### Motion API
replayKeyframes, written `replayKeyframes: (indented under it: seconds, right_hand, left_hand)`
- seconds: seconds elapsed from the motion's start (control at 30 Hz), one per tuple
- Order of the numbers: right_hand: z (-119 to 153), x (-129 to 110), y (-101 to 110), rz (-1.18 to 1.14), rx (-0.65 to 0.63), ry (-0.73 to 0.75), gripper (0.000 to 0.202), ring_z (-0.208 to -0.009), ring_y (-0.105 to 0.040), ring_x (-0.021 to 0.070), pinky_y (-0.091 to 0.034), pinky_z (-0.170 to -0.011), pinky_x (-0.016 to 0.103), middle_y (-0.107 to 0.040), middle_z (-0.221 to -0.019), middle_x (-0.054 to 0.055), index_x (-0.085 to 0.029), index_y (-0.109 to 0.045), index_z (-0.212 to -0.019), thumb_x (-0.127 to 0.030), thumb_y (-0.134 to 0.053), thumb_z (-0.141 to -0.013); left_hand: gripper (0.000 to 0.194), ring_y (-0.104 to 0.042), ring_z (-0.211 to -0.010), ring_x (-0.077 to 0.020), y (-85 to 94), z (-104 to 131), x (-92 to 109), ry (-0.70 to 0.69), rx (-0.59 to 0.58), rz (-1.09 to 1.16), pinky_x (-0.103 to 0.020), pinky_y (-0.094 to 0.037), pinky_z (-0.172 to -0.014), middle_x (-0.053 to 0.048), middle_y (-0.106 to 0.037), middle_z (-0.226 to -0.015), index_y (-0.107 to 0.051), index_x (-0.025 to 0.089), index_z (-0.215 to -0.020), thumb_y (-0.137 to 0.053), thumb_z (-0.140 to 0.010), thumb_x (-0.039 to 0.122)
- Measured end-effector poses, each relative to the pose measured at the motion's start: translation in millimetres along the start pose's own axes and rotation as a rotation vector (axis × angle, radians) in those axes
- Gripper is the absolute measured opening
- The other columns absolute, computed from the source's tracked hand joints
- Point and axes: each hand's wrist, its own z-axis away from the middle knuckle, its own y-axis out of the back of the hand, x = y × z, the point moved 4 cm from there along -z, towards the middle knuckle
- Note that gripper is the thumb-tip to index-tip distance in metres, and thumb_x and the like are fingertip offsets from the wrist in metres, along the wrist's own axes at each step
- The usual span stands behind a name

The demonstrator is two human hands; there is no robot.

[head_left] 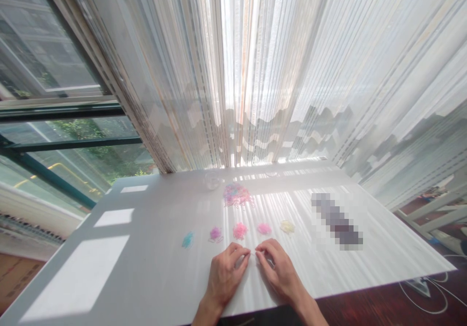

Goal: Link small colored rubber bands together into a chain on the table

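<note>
Worktop [153,272]: white, barred with window sun, and I've got both hands low at its near edge, nearly meeting.
Left hand [225,270]: thumb and index drawn together in a fine pinch, the fingers' tips aimed at 3 o'clock.
Right hand [278,267]: mirrors it, tips aimed at 9, pinched nearly closed, with only a small gap between the two hands.
Fine strand [253,253]: right in that gap, seemingly gripped from both sides; too faint for me to call its colour.
Piles, reading from the hands: teal pile [188,239] between 9 and 10, purple pile [216,234] at 10, coral pile [240,230] at 11, pink pile [264,228] at 1, yellow pile [287,226] at 2.
Mixed pile [238,194]: farther out, just shy of 12, colours jumbled; clear bowl [212,181] beyond it at 11.
Pinch: I'd go light and level here, even pull on both sides; too hard, I judge, and it could spring away.
Wrists: low is good, clear of the coral and pink piles just ahead, which a careless knuckle might scatter.
</note>
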Motion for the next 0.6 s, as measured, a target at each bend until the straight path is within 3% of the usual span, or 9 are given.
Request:
replayKeyframes:
  seconds: [0.13,0.6]
  right_hand:
    - [-0.7,-4.0,2.2,-0.013,0.027,0.043,0.014,-0.082,-0.066,0.0206,-0.059,-0.075,0.034,-0.068,-0.096,0.007,-0.022,-0.065,-0.11,-0.022,-0.058,-0.097]
    - [-2.7,-4.3,1.9,-0.059,0.015,0.007,0.013,-0.075,-0.065,0.0171,-0.057,-0.066,0.026,-0.068,-0.088,0.004,-0.022,-0.067,-0.096,-0.02,-0.054,-0.099]
  left_hand:
    - [0.017,-0.069,-0.067,-0.0126,3.4,-1.5,-1.3,0.083,0.019,0.066,-0.021,-0.058,-0.067,-0.001,-0.074,-0.089,-0.074,0.026,-0.096,-0.057,-0.097,0.024]
    - [0.016,-0.069,-0.068,-0.013,2.0,-2.5,-1.2,0.073,0.016,0.067,-0.021,-0.058,-0.069,0.0,-0.075,-0.087,-0.074,0.026,-0.095,-0.059,-0.095,0.022]
